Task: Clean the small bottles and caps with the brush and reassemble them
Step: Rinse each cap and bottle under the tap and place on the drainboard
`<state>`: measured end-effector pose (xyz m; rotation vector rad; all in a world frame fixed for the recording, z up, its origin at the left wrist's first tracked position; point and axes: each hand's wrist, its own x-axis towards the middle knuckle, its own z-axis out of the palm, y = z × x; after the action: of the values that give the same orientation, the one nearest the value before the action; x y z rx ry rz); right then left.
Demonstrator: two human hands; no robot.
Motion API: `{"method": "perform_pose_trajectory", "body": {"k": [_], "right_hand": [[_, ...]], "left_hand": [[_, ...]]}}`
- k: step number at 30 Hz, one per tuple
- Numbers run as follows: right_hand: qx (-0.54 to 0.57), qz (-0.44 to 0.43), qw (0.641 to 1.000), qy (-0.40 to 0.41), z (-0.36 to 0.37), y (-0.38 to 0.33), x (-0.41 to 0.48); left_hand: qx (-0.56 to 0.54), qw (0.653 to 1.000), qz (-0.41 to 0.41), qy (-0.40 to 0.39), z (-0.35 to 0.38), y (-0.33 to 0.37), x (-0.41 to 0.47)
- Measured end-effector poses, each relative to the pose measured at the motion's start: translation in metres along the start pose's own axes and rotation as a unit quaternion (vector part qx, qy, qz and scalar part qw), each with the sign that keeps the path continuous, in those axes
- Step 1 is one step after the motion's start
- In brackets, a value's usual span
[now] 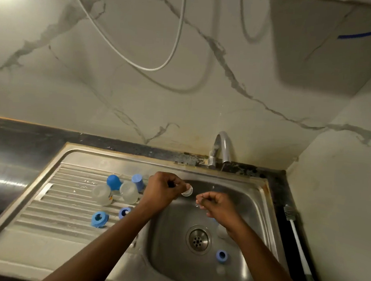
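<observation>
A small clear bottle (187,190), translucent and wet, is pinched in the curled fingers of the left hand (164,190) over the steel sink (256,212), beside the right hand (217,203), curled on something I cannot make out, with blue caps (99,219) on the draining board (53,196), set in a dark surface (6,148) below a marble wall (139,92).

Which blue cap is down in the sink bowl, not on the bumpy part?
The blue cap just right of the drain. All the other blue ones sit up on the ribbed drainboard.
</observation>
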<state>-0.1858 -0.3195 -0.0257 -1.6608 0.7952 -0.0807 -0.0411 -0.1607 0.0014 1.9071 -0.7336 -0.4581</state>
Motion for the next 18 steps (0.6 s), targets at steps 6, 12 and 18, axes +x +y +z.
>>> {"method": "perform_pose_trajectory", "body": {"k": [6,12,18], "right_hand": [[-0.008,-0.002,0.999,-0.038,0.034,0.0,-0.01],[-0.007,0.013,0.997,-0.072,0.072,-0.003,-0.02],[-0.028,0.025,0.992,-0.12,0.107,-0.001,-0.028]], "left_hand": [[0.024,1.0,-0.015,-0.001,-0.034,-0.024,-0.037],[-0.011,0.997,-0.07,0.029,-0.081,-0.061,-0.079],[-0.016,0.989,-0.132,0.061,-0.137,-0.1,-0.116]]}}
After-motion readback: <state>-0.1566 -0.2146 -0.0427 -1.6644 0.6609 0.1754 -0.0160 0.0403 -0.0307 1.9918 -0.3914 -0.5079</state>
